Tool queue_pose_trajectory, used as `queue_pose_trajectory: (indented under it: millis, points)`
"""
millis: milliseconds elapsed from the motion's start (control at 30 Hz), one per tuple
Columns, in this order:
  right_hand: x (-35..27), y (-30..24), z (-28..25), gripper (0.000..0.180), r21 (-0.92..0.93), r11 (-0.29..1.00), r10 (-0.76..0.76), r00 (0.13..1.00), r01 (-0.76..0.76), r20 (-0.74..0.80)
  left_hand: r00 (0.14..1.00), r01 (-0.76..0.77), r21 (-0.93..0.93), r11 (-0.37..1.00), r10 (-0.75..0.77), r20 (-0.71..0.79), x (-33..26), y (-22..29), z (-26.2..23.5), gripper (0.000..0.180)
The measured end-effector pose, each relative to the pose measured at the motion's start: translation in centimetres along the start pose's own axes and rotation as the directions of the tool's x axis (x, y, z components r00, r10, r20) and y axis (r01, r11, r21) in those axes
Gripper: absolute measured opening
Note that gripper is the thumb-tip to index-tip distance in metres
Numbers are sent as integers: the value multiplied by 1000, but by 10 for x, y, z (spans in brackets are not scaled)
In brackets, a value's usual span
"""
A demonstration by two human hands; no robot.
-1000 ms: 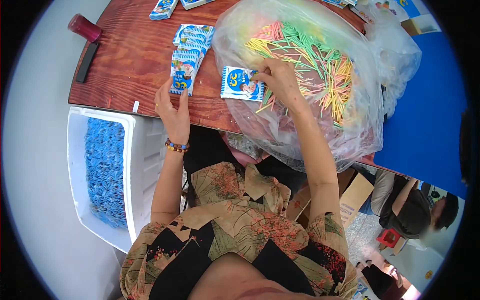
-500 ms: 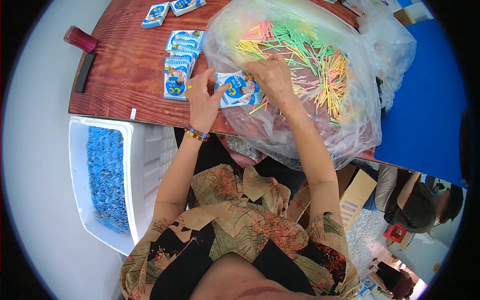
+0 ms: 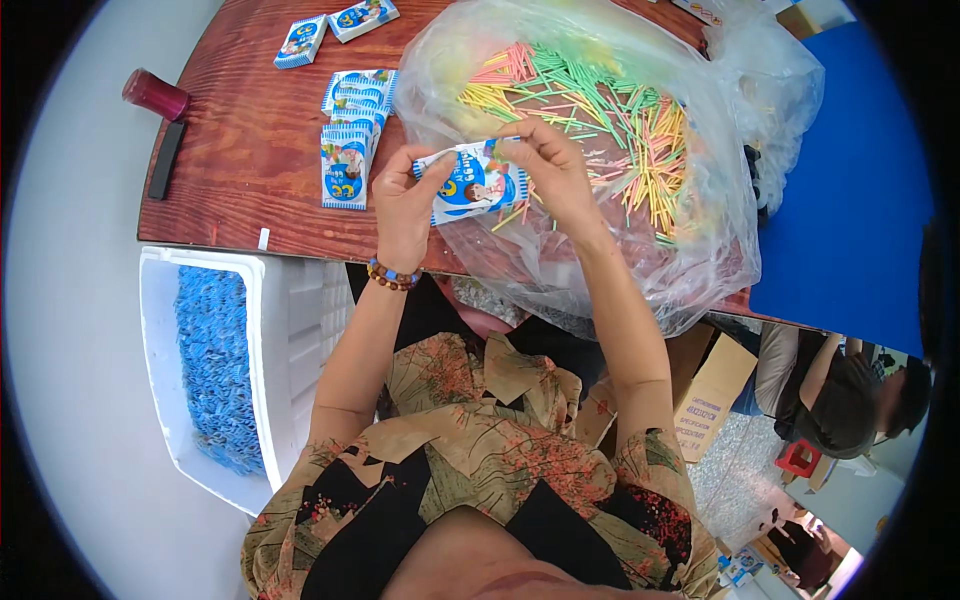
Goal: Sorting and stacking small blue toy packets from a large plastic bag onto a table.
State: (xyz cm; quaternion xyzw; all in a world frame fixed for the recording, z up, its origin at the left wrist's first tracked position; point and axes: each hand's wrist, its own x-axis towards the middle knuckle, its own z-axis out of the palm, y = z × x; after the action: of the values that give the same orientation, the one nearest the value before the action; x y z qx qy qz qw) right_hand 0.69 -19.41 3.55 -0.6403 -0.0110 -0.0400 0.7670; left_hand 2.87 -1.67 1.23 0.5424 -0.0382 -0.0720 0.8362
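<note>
Between my two hands is a small blue-and-white packet, raised over the near edge of a clear plastic bag. My left hand pinches its left end between thumb and fingers. At its upper right corner, my right hand grips with thumb and forefinger. Pink, green and yellow thin sticks lie scattered in the open plastic bag just beyond. An overlapping row of similar packets rests on the table left of my hands.
Two small boxes lie at the far left of the reddish wooden table. Near them are a dark red cylinder and a black bar. A white foam box full of blue pieces stands below left. People sit at the right.
My right hand has shifted from the packet's top edge onto its corner. The packet has risen slightly and tilted, with both hands now gripping it.
</note>
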Motion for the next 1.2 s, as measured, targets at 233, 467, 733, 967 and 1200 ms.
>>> queue_pose_trajectory:
  millis: [233,467,733,967,1200]
  points:
    - [-22,16,-3,7,-68,997,48,999,-47,5,995,34,-166,986,-48,-83,-15,1,20,11]
    - [-33,6,5,5,-140,989,34,992,-51,-123,1000,11,-7,1000,-11,-24,-22,-14,13,14]
    - [-32,13,-6,7,-102,995,12,998,-19,-65,983,180,-129,975,-175,49,-27,-6,13,15]
    - [-36,1,1,7,-100,994,43,996,-51,-82,997,47,-8,999,-48,-65,-30,-18,11,10]
    - [-38,-4,-13,15,-45,999,-3,995,-1,-98,982,168,-201,965,-180,-47,-27,-23,6,11]
